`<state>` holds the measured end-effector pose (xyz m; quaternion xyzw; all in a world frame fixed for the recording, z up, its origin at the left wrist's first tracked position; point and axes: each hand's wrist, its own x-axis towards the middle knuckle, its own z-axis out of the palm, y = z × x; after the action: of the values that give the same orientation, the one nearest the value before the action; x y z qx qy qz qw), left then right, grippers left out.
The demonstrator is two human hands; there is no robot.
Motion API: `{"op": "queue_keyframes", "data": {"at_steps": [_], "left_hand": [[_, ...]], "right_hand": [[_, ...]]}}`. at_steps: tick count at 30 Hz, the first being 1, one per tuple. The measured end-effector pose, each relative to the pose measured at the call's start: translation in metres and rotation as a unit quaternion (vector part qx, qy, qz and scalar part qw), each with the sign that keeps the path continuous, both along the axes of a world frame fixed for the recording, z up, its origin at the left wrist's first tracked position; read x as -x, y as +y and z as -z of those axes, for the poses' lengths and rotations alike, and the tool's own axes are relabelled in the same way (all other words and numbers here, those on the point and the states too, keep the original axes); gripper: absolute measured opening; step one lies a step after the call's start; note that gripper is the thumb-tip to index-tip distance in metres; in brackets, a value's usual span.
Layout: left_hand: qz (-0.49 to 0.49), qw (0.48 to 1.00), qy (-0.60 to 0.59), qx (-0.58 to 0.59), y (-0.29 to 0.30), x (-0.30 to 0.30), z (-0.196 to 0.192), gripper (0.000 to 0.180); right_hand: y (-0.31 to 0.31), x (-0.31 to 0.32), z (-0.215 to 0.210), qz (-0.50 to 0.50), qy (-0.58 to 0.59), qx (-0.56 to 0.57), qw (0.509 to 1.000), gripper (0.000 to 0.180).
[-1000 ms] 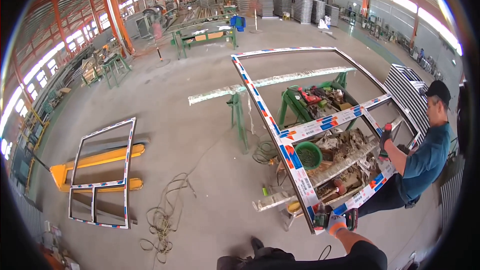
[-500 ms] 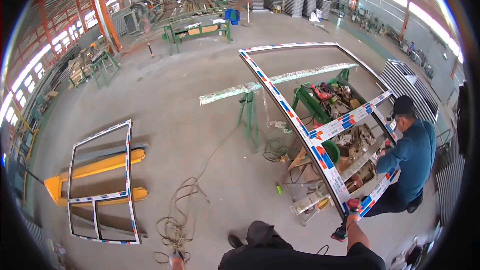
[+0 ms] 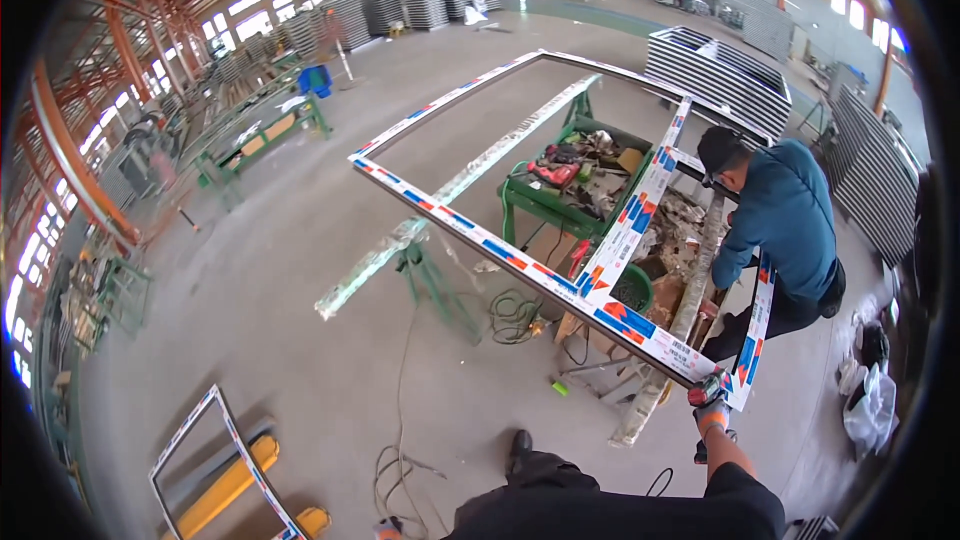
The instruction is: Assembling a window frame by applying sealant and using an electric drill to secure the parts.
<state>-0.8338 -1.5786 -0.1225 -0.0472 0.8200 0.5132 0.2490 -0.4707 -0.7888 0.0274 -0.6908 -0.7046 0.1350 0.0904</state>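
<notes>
While the right hand [image 3: 712, 418] grips a red-and-black cordless drill [image 3: 706, 390] at the near corner of a rectangular, white-blue-orange-filmed frame [image 3: 630, 225] over pale beams [image 3: 500, 152], tilting could scratch it; the left hand's [image 3: 388, 530] grip I cannot tell.

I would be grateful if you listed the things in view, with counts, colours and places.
Large rectangular taped frame: 1, white-blue-red, centre right
Smaller rectangular taped frame: 1, white-blue-red, lower left
Flat pallet-truck forks: 2, yellow, lower left
Long wrapped beams: 2, whitish, beneath the large frame
Metal tool tray: 1, green, beneath the large frame
Round bucket: 1, green, beneath the crossbar
Slatted stacks: several, grey, back and right
Co-worker: 1, teal top, right
Pistol-shaped power tool: 1, red and dark, right hand
Left hand: 1, partly orange, lower edge
Right hand: 1, orange-cuffed glove, lower right
</notes>
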Motion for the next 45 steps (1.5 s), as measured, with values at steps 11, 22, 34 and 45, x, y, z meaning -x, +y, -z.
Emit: {"op": "queue_keyframes", "data": {"at_steps": [11,22,34,45], "left_hand": [[-0.076,0.974,-0.191,0.094,0.135,0.214,0.001,0.025],[0.329,0.886,0.282,0.164,0.526,0.453,-0.138,0.034],[0.449,0.778,0.437,0.046,0.792,0.413,-0.143,0.032],[0.431,0.747,0.481,0.156,0.817,0.385,-0.142,0.027]], "right_hand": [[-0.058,-0.003,0.033,0.113,0.11,0.101,0.982,0.029],[-0.276,0.164,-0.065,0.308,0.142,0.234,0.911,0.029],[-0.207,0.27,-0.161,0.275,0.394,0.068,0.874,0.017],[0.126,0.32,-0.163,0.014,0.278,0.111,0.954,0.051]]}}
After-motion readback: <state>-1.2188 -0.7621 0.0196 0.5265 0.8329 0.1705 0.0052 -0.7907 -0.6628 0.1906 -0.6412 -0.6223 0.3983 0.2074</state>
